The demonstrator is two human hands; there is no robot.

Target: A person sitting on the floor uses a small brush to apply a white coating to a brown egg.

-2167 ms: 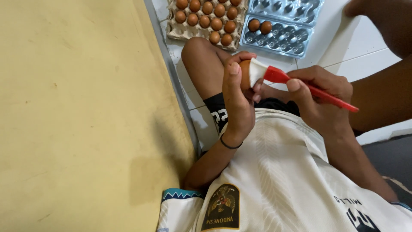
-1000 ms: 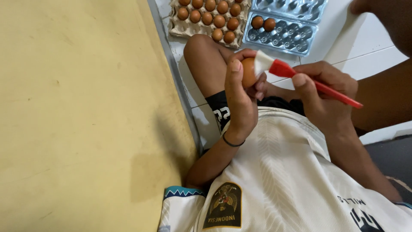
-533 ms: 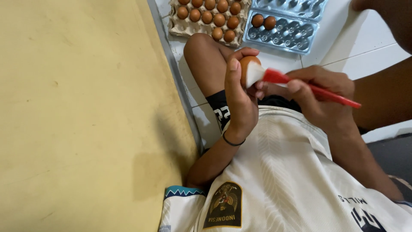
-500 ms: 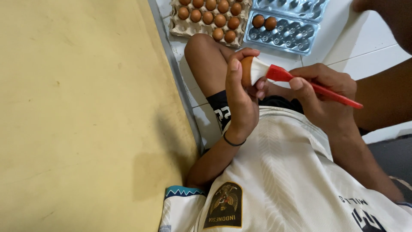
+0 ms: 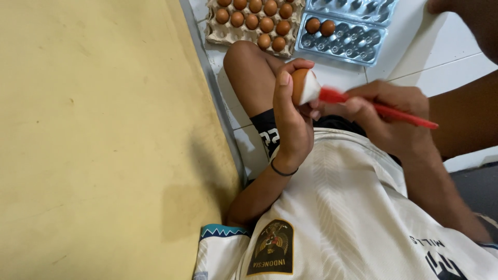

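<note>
Left hand [image 5: 290,122] grips a brown egg [image 5: 299,85]; right hand [image 5: 386,116] holds a red-handled white-bristled brush [image 5: 363,103] against it; grey cardboard egg tray [image 5: 218,33] at twelve o'clock, blue plastic tray [image 5: 363,44] at one.

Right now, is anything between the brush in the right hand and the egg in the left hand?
Nothing visible does. The left hand holds the brown egg up, and the white bristles of the red brush in the right hand already lie against it.

Even indoor light, soft wall shadow, brush motion-blurred
</note>
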